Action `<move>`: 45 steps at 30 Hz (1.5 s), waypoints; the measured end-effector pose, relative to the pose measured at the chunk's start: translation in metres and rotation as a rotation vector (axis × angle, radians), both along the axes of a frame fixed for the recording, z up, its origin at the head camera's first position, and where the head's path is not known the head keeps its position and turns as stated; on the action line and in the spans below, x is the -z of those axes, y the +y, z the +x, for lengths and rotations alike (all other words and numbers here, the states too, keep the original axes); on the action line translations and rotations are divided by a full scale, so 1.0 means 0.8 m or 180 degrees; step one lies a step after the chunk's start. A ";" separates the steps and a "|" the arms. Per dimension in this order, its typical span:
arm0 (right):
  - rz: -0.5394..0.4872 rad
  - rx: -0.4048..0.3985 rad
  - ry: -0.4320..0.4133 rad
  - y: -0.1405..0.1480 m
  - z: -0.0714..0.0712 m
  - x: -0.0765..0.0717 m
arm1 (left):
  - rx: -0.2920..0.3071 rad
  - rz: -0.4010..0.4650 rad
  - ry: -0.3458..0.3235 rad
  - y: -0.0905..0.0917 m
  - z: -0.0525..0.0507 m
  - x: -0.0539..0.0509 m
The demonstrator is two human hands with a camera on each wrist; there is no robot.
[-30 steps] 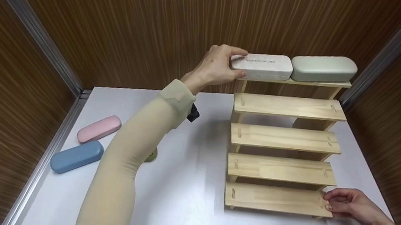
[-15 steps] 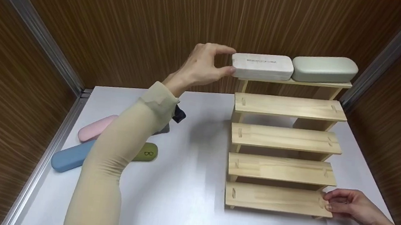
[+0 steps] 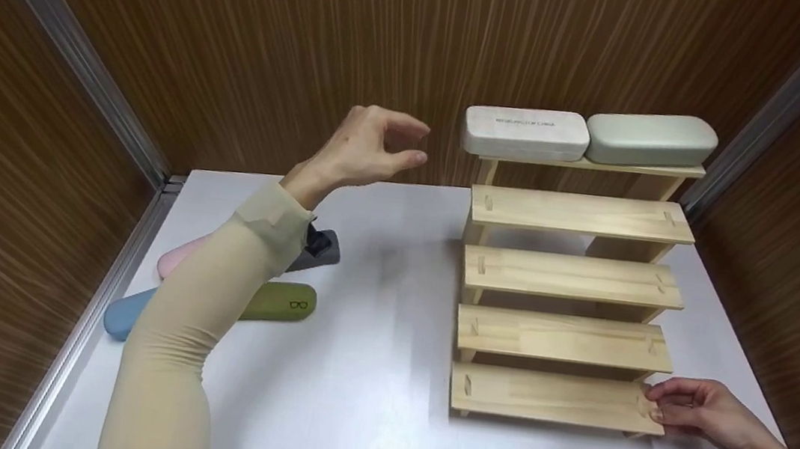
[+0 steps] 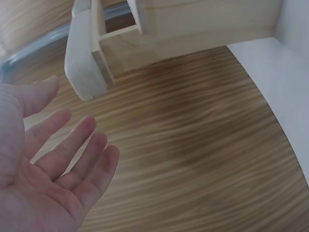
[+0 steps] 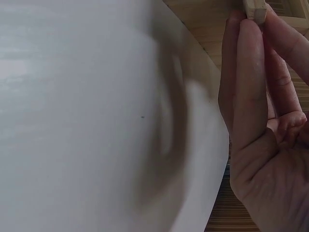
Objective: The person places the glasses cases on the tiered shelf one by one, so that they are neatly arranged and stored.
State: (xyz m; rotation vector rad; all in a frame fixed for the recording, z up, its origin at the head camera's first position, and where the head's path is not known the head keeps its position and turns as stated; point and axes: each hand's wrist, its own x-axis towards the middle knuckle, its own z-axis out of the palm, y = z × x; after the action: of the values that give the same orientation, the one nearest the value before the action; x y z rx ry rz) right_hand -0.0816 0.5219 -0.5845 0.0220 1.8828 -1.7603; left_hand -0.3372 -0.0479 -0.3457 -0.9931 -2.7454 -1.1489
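Head view: left hand (image 3: 352, 147) holds nothing, thumb and index parted with a gap between them, well short of the white case (image 3: 527, 135). Left wrist view agrees: fingers spread and loose, palm bare, case end apart from the fingertips. Change: half a second ago thumb and index were at the case's left end; now the hand has drawn back leftward and the case rests by itself. Reads as a finished release, white case judged placed and steady, left grip free.

Right hand (image 3: 713, 418) pinches the right end of the bottom step (image 3: 553, 399); right wrist view shows fingertips on both sides of a wood edge. No visible shift there; probably bracing the rack (image 3: 575, 277).

Outward: white case lies flat on the top shelf (image 3: 602, 165), printed side up, left end slightly past the shelf's left edge. Pale green case (image 3: 650, 141) sits just to its right, ends touching or nearly so, can't tell. Four lower steps carry no case.

Left on the surface (image 3: 348, 414): olive case (image 3: 282, 301) with a glasses mark, grey case (image 3: 321, 255), blue case (image 3: 128, 314), pink case (image 3: 178, 256), all partly hidden by the left sleeve (image 3: 167, 349) or wrist gear.
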 end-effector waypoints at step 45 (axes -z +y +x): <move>0.0214 0.0064 0.0027 0.005 0.003 -0.007 | -0.0373 0.0047 -0.0663 -0.113 0.035 0.167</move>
State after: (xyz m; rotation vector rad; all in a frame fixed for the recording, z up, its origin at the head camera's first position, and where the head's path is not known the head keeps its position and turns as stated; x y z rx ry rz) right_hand -0.0792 0.5257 -0.5786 0.0587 1.9537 -1.7121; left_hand -0.3090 -0.1381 -0.4790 -0.7378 -2.9011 -1.3208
